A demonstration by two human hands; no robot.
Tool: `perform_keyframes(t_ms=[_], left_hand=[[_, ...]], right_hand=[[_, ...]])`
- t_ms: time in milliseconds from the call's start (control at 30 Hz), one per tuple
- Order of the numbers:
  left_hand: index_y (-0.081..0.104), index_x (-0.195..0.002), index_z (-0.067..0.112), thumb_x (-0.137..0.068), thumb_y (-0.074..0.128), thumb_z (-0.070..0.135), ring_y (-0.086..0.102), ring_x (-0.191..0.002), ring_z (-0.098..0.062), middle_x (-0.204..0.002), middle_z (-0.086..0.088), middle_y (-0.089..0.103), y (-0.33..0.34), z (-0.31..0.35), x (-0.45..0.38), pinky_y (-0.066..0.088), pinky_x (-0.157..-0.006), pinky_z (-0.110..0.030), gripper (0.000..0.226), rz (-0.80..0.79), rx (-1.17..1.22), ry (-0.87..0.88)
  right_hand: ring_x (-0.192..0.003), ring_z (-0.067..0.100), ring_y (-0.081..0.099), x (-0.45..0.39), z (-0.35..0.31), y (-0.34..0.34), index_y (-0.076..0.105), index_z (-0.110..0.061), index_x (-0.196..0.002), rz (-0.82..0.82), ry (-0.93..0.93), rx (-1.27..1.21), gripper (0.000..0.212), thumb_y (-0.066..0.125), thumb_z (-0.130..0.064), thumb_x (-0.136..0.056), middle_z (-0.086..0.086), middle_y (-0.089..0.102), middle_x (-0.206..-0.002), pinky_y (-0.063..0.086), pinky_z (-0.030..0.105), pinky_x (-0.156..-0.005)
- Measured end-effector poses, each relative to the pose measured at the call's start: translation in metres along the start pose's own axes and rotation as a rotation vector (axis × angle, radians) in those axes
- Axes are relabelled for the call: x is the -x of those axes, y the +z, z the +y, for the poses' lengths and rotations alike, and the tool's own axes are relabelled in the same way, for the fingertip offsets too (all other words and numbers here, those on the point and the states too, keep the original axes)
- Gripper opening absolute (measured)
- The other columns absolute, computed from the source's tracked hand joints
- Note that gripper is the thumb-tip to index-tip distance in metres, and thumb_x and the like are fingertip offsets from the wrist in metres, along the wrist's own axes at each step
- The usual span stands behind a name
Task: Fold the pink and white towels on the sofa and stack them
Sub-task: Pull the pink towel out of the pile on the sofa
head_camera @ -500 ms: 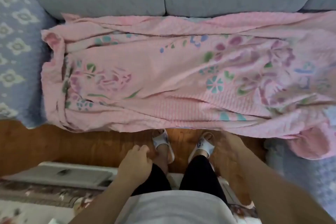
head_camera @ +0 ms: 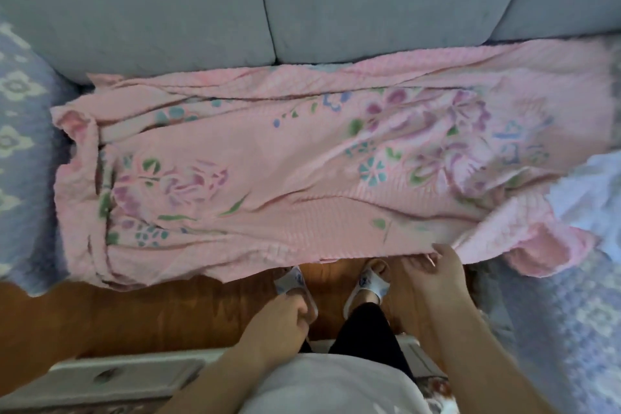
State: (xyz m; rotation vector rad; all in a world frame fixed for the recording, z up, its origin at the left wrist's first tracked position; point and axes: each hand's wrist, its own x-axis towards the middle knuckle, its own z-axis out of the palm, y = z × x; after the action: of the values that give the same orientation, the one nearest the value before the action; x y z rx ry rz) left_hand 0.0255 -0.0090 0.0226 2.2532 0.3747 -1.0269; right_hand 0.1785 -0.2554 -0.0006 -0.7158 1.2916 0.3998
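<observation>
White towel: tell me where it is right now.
In the head view, the white towel lies at the far right on the sofa seat, tucked against the right end of the spread pink towel, beyond the right hand.

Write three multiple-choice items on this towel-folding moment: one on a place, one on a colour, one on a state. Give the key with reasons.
1. Where does the right hand touch the pink towel?
A. its far edge by the cushions
B. its near edge over the floor
C. its left end

2. What colour are the sofa back cushions?
A. grey-blue
B. brown
C. pink

3. How is the left hand?
A. gripping the towel
B. loosely curled, holding nothing
C. flat on the sofa

Key: 1 B, the fingers meet the hem above the slippers. 2 A, the cushions behind the towel are grey-blue. 3 B, it hangs near the leg, clear of the towel.
</observation>
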Motion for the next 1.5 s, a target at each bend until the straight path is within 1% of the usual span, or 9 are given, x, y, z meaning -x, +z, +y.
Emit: perform_keyframes(t_ms=[100, 300, 533, 667, 800, 933, 1133, 1367, 1500], left_hand=[[0.052, -0.134, 0.025, -0.097, 0.053, 0.032, 0.057, -0.114, -0.013, -0.123, 0.004, 0.058, 0.004, 0.034, -0.009, 0.047, -0.101, -0.033, 0.037, 0.025, 0.132, 0.049], [0.023, -0.155, 0.025, -0.085, 0.066, 0.042, 0.034, -0.141, -0.029, -0.155, -0.008, 0.031, 0.025, 0.08, -0.038, 0.039, -0.112, -0.044, 0.084, 0.368, -0.081, 0.162], [0.057, -0.12, 0.004, -0.074, 0.075, 0.039, 0.063, -0.098, -0.04, -0.109, -0.018, 0.062, 0.005, 0.07, -0.051, 0.054, -0.082, -0.045, 0.06, 0.639, -0.034, -0.077], [0.043, -0.134, 0.009, -0.074, 0.078, 0.047, 0.051, -0.122, -0.035, -0.131, -0.012, 0.048, 0.018, 0.083, -0.044, 0.045, -0.097, -0.043, 0.079, 0.551, 0.129, -0.134], [0.049, -0.11, 0.003, -0.07, 0.074, 0.059, 0.058, -0.098, -0.039, -0.11, -0.018, 0.052, 0.031, 0.13, -0.031, 0.053, -0.077, -0.044, 0.074, 0.781, 0.211, -0.13], [0.048, -0.126, -0.003, -0.077, 0.058, 0.07, 0.052, -0.108, -0.044, -0.124, -0.026, 0.05, 0.0, 0.143, -0.031, 0.05, -0.087, -0.05, 0.089, 0.975, 0.16, -0.226], [0.058, -0.11, 0.009, -0.082, 0.071, 0.028, 0.056, -0.105, -0.042, -0.115, -0.019, 0.057, -0.017, 0.124, -0.028, 0.051, -0.086, -0.049, 0.036, 1.005, 0.232, -0.121], [0.042, -0.123, 0.004, -0.067, 0.078, 0.063, 0.044, -0.119, -0.043, -0.132, -0.026, 0.045, 0.009, 0.151, -0.027, 0.046, -0.096, -0.054, 0.089, 0.889, 0.144, -0.113], [0.054, -0.109, 0.008, -0.087, 0.057, 0.043, 0.048, -0.11, -0.042, -0.123, -0.022, 0.048, -0.019, 0.16, -0.025, 0.045, -0.092, -0.051, 0.041, 0.957, 0.237, -0.167]], right_hand=[[-0.114, 0.025, 0.065, 0.037, -0.004, -0.013, 0.061, -0.011, -0.105, -0.102, 0.006, -0.101, 0.046, 0.071, -0.004, -0.062, 0.008, 0.061, -0.107, 0.053, 0.042, -0.094], [-0.097, 0.03, 0.067, 0.133, -0.026, 0.02, 0.055, -0.006, -0.079, -0.254, 0.048, -0.079, 0.009, 0.058, -0.002, -0.086, 0.012, 0.063, -0.08, 0.056, 0.05, -0.09], [-0.053, 0.02, 0.06, 0.23, -0.103, 0.071, 0.051, -0.008, -0.073, -0.38, 0.077, -0.041, 0.022, 0.056, -0.003, -0.094, 0.007, 0.046, -0.058, 0.058, 0.047, -0.081], [-0.07, 0.021, 0.06, 0.262, -0.119, 0.084, 0.053, -0.006, -0.075, -0.478, 0.074, -0.041, 0.02, 0.056, -0.004, -0.095, 0.008, 0.047, -0.059, 0.061, 0.046, -0.066], [-0.072, 0.025, 0.066, 0.278, -0.117, 0.09, 0.055, -0.004, -0.077, -0.51, 0.107, -0.011, 0.02, 0.055, -0.003, -0.096, 0.009, 0.051, -0.054, 0.059, 0.047, -0.076], [-0.072, 0.029, 0.068, 0.286, -0.113, 0.087, 0.051, -0.005, -0.073, -0.48, 0.1, 0.004, 0.025, 0.053, -0.002, -0.097, 0.01, 0.05, -0.054, 0.057, 0.047, -0.089], [-0.048, 0.032, 0.066, 0.294, -0.12, 0.077, 0.049, -0.007, -0.072, -0.434, 0.106, -0.011, 0.026, 0.054, -0.002, -0.098, 0.005, 0.042, -0.048, 0.057, 0.042, -0.092], [-0.052, 0.025, 0.071, 0.29, -0.11, 0.065, 0.047, -0.009, -0.075, -0.4, 0.095, 0.048, 0.024, 0.051, -0.003, -0.098, 0.006, 0.047, -0.046, 0.06, 0.03, -0.05], [-0.047, 0.019, 0.069, 0.289, -0.108, 0.061, 0.047, -0.009, -0.075, -0.388, 0.089, 0.073, 0.025, 0.05, -0.004, -0.099, 0.008, 0.056, -0.05, 0.056, 0.023, -0.045]])
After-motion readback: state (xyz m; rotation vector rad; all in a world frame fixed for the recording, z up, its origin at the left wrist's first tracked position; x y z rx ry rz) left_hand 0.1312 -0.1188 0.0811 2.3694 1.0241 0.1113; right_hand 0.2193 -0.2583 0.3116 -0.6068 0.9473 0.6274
